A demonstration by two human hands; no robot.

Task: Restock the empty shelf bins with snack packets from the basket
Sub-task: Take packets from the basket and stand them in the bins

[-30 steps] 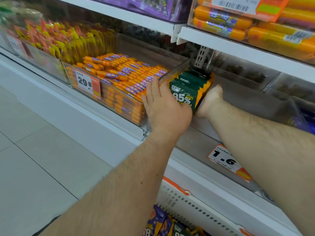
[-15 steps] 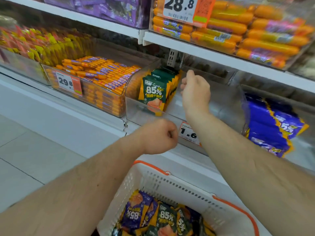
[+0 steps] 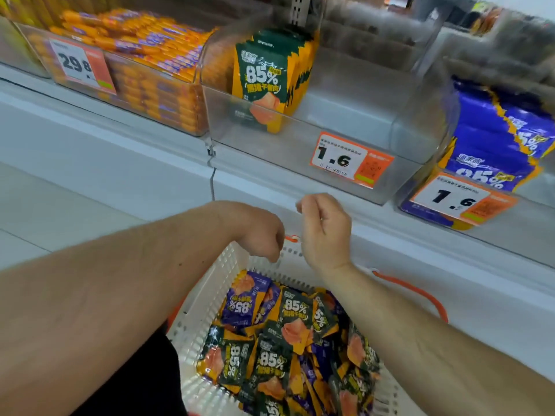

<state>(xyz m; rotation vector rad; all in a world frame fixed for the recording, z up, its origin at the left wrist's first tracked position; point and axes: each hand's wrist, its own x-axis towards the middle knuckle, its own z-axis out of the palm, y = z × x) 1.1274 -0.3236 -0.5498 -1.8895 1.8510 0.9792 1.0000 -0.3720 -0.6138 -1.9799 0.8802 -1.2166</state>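
A white basket (image 3: 207, 298) with orange handles sits below me, full of green and purple snack packets (image 3: 292, 319). Above it, a clear shelf bin (image 3: 300, 136) holds a short upright row of green packets (image 3: 264, 79) at its left side; the remainder of the bin is bare. My left hand (image 3: 261, 235) hangs over the basket's far rim with fingers curled downward, holding nothing that I can see. My right hand (image 3: 326, 232) hovers beside it, fingers loosely curled, nothing in it. Both hands are apart from the packets.
Left of the clear bin stands a bin of orange sausage sticks (image 3: 144, 55) with a 29.8 price tag. To the right, a bin of purple packets (image 3: 495, 139) carries a 1.6 tag. A white shelf ledge (image 3: 120, 130) runs along the front; grey floor tiles lie at left.
Both hands have left the green packets in the bin and dropped down to just above the basket. The view has tilted downward, showing more of the basket.
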